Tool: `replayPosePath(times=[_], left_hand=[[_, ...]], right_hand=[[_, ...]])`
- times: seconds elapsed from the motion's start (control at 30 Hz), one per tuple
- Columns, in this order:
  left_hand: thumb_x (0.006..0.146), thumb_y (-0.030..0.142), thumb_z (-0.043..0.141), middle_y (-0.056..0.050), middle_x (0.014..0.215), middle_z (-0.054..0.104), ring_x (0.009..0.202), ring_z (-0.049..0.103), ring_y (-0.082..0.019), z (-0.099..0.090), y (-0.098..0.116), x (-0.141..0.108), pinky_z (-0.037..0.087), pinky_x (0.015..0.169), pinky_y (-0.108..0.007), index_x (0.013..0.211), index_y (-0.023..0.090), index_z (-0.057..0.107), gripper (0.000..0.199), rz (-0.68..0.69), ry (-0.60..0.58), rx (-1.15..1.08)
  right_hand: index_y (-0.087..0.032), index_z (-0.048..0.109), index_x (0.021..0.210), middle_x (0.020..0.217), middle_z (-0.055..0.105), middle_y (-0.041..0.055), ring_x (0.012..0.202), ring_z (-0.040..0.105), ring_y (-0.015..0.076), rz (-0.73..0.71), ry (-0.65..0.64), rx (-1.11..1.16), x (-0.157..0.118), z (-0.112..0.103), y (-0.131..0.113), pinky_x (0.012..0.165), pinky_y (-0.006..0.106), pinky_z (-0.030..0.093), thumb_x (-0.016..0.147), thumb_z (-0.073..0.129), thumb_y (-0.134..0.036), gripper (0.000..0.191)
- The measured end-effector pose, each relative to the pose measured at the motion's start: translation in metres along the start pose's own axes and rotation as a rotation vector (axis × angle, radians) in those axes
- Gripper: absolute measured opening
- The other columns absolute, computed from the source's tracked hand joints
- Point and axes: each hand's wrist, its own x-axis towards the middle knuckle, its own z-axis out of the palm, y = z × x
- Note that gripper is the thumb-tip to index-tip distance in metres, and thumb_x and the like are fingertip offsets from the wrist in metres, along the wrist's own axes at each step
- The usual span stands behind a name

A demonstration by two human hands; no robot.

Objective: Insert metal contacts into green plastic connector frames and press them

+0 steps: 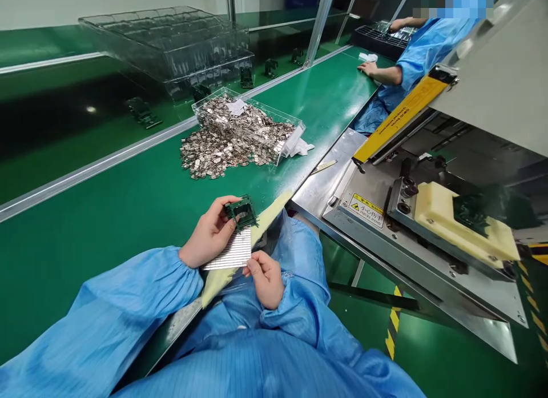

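Note:
My left hand (209,232) is closed round a small dark green plastic frame (252,220) with a square opening, held just above the bench edge. Below the frame is a white sheet with thin dark stripes (233,252), partly covered by the left hand; whether that hand also grips it I cannot tell. My right hand (266,279) pinches the sheet's lower right corner between thumb and fingertips. Pale yellow tape or foam (274,210) runs along the bench edge beneath both hands.
A clear tray (295,136) tilts in a heap of small metal pieces (209,158) on the green bench. Beyond the rail, dark parts (143,112) stand near clear stacked trays (171,38). Right: a press holds a cream fixture (440,215). A co-worker's hand (372,71) rests farther along.

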Motion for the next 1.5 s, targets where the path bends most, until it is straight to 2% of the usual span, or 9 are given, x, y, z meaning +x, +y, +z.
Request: replayPosePath(times=[0.47, 0.6, 0.7, 0.8, 0.97, 1.13, 1.23, 1.37, 1.5], left_hand=[[0.086, 0.022, 0.054, -0.003, 0.088, 0.058, 0.065, 0.051, -0.012, -0.002, 0.008, -0.002, 0.041, 0.058, -0.021, 0.125, 0.019, 0.046, 0.04, -0.018, -0.004, 0.094], [0.085, 0.022, 0.053, 0.0, 0.081, 0.057, 0.059, 0.048, -0.011, -0.002, 0.008, -0.002, 0.039, 0.054, -0.02, 0.125, 0.019, 0.046, 0.04, -0.038, -0.011, 0.097], [0.086, 0.023, 0.052, 0.0, 0.082, 0.057, 0.058, 0.046, -0.01, -0.002, 0.01, -0.001, 0.037, 0.052, -0.019, 0.124, 0.018, 0.045, 0.039, -0.042, -0.026, 0.063], [0.087, 0.024, 0.052, 0.002, 0.074, 0.055, 0.054, 0.044, -0.009, -0.002, 0.012, -0.001, 0.035, 0.05, -0.019, 0.124, 0.018, 0.044, 0.038, -0.047, -0.038, 0.063], [0.087, 0.023, 0.052, 0.004, 0.065, 0.048, 0.049, 0.039, -0.008, -0.004, 0.013, -0.002, 0.03, 0.046, -0.019, 0.124, 0.018, 0.045, 0.038, -0.066, -0.044, 0.105], [0.087, 0.021, 0.051, 0.005, 0.062, 0.046, 0.048, 0.04, -0.008, -0.005, 0.013, -0.002, 0.03, 0.047, -0.019, 0.124, 0.019, 0.045, 0.038, -0.059, -0.045, 0.127], [0.087, 0.02, 0.051, 0.006, 0.06, 0.044, 0.047, 0.039, -0.008, -0.005, 0.012, -0.001, 0.029, 0.046, -0.019, 0.124, 0.019, 0.045, 0.038, -0.058, -0.043, 0.139], [0.088, 0.022, 0.052, 0.005, 0.065, 0.048, 0.047, 0.039, -0.007, -0.005, 0.011, -0.001, 0.029, 0.045, -0.018, 0.124, 0.019, 0.045, 0.037, -0.064, -0.05, 0.113], [0.087, 0.021, 0.052, 0.004, 0.066, 0.05, 0.049, 0.041, -0.007, -0.006, 0.01, -0.001, 0.031, 0.046, -0.018, 0.125, 0.019, 0.044, 0.039, -0.078, -0.063, 0.085]], right_hand=[[-0.021, 0.054, 0.071, 0.062, 0.056, 0.001, 0.06, 0.052, 0.0162, -0.085, 0.048, -0.125, -0.002, 0.003, 0.015, 0.061, 0.029, 0.041, 0.09, 0.044, -0.052, 0.038], [-0.021, 0.055, 0.073, 0.063, 0.058, 0.0015, 0.061, 0.055, 0.0164, -0.074, -0.018, -0.125, 0.0, -0.002, 0.012, 0.063, 0.028, 0.044, 0.091, 0.042, -0.057, 0.042], [-0.02, 0.059, 0.078, 0.068, 0.062, 0.0024, 0.066, 0.06, 0.0166, -0.053, -0.115, -0.082, 0.001, -0.007, 0.01, 0.067, 0.028, 0.047, 0.095, 0.04, -0.053, 0.041], [-0.02, 0.062, 0.082, 0.07, 0.064, 0.0024, 0.066, 0.061, 0.0162, -0.121, -0.173, -0.052, 0.002, -0.009, 0.012, 0.065, 0.027, 0.048, 0.097, 0.041, -0.047, 0.036], [-0.02, 0.062, 0.077, 0.068, 0.062, 0.0029, 0.064, 0.06, 0.0164, -0.197, -0.171, -0.09, 0.005, -0.008, 0.019, 0.063, 0.027, 0.048, 0.097, 0.039, -0.044, 0.039], [-0.02, 0.058, 0.069, 0.068, 0.058, 0.0053, 0.067, 0.057, 0.0183, -0.23, -0.174, -0.233, 0.011, -0.014, 0.023, 0.064, 0.03, 0.045, 0.094, 0.036, -0.053, 0.047], [-0.02, 0.058, 0.067, 0.067, 0.058, 0.0059, 0.067, 0.056, 0.0183, -0.193, -0.194, -0.355, 0.021, -0.027, 0.029, 0.064, 0.03, 0.044, 0.093, 0.036, -0.051, 0.047], [-0.019, 0.064, 0.066, 0.062, 0.063, 0.0036, 0.057, 0.057, 0.0157, -0.058, -0.239, -0.517, 0.032, -0.047, 0.039, 0.057, 0.027, 0.042, 0.091, 0.047, -0.036, 0.034], [-0.019, 0.067, 0.064, 0.052, 0.062, 0.0003, 0.046, 0.053, 0.0138, 0.053, -0.201, -0.646, 0.035, -0.058, 0.039, 0.048, 0.024, 0.037, 0.083, 0.063, -0.028, 0.022]])
